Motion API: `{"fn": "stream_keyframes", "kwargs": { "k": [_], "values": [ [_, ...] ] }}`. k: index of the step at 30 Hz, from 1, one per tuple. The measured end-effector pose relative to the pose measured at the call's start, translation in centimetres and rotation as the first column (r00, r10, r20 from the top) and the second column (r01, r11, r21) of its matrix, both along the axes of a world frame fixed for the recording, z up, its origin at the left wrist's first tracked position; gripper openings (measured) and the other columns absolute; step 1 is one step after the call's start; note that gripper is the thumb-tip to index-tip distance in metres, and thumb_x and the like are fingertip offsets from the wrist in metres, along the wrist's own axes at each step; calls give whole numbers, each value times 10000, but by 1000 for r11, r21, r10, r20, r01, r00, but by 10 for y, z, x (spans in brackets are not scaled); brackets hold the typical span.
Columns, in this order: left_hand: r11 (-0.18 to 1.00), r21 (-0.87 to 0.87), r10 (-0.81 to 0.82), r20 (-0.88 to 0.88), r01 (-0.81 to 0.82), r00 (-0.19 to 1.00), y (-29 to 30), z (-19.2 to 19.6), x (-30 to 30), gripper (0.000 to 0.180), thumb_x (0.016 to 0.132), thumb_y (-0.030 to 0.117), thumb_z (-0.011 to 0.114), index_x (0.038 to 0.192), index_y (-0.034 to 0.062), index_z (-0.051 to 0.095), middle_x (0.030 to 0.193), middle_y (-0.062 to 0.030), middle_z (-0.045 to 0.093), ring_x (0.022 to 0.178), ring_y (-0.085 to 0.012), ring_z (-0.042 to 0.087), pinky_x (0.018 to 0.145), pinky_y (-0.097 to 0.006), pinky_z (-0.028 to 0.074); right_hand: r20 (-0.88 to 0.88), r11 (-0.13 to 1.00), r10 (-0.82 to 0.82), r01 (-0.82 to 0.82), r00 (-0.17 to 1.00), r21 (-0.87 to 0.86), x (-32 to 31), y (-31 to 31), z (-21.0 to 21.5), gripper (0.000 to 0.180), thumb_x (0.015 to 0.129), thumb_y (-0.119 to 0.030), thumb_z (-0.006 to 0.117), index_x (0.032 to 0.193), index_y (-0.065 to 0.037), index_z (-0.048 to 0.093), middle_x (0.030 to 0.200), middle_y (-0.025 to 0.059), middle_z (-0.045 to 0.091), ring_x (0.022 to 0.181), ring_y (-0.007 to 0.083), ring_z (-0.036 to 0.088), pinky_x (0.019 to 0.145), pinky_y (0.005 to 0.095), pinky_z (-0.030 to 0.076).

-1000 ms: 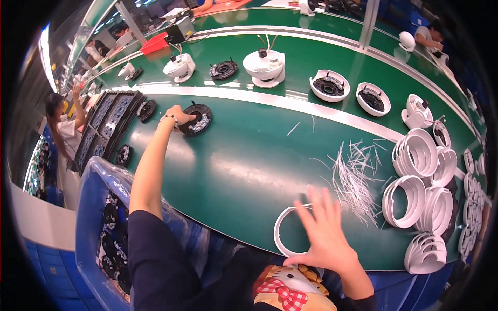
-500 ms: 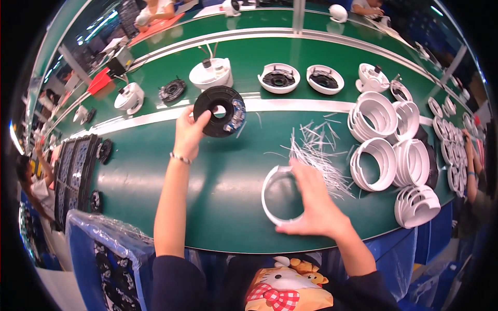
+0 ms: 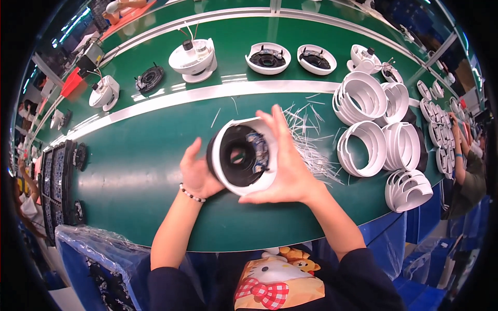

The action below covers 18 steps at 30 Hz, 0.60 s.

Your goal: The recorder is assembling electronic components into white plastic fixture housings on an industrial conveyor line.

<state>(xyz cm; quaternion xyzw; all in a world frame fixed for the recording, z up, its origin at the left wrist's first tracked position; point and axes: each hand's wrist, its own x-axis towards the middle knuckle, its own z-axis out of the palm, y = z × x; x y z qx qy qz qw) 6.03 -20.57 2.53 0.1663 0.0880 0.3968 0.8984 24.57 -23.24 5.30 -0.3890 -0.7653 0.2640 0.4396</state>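
Both hands hold one piece over the green belt (image 3: pixel 129 155). It is a round black part (image 3: pixel 239 155) with a hole in its middle, sitting inside a white ring (image 3: pixel 228 179). My left hand (image 3: pixel 197 173) grips it from the left and behind, with the thumb up along the black edge. Curved around the ring's right side is my right hand (image 3: pixel 288 166), its fingers reaching over the top rim. A beaded bracelet (image 3: pixel 192 194) sits on my left wrist.
Stacks of white rings (image 3: pixel 386 140) lean at the right. Thin white strips (image 3: pixel 311 137) lie scattered beside them. Assembled white and black round units (image 3: pixel 267 57) stand along the far belt. Black trays of parts (image 3: pixel 57 181) sit at the left. Another person (image 3: pixel 467 166) works at the right edge.
My left hand carried the black part in from the far left. My right hand lifted the white ring off the belt. The two now meet, the black part inside the ring.
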Motion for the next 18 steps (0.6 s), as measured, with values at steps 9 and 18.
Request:
{"fn": "stream_keyframes", "kwargs": {
  "k": [9,18],
  "values": [
    [994,-66,80,-66,-84,995,0,2,13,532,857,444,305,1132,19,469,1077,-155,533,974,-265,531,848,-389,437,71,998,45,-42,996,-37,5,0,-4,1357,414,-379,833,1310,5,-111,1333,262,215,1224,364,274,1005,412,202],
    [984,34,178,-98,-175,979,-6,-6,11,555,869,446,292,1127,-13,466,1061,-152,538,956,-236,535,835,-351,445,56,987,103,-109,993,117,-2,-1,-9,1193,454,-351,810,1318,29,79,1329,239,234,1208,370,266,984,417,244]
  ]
}}
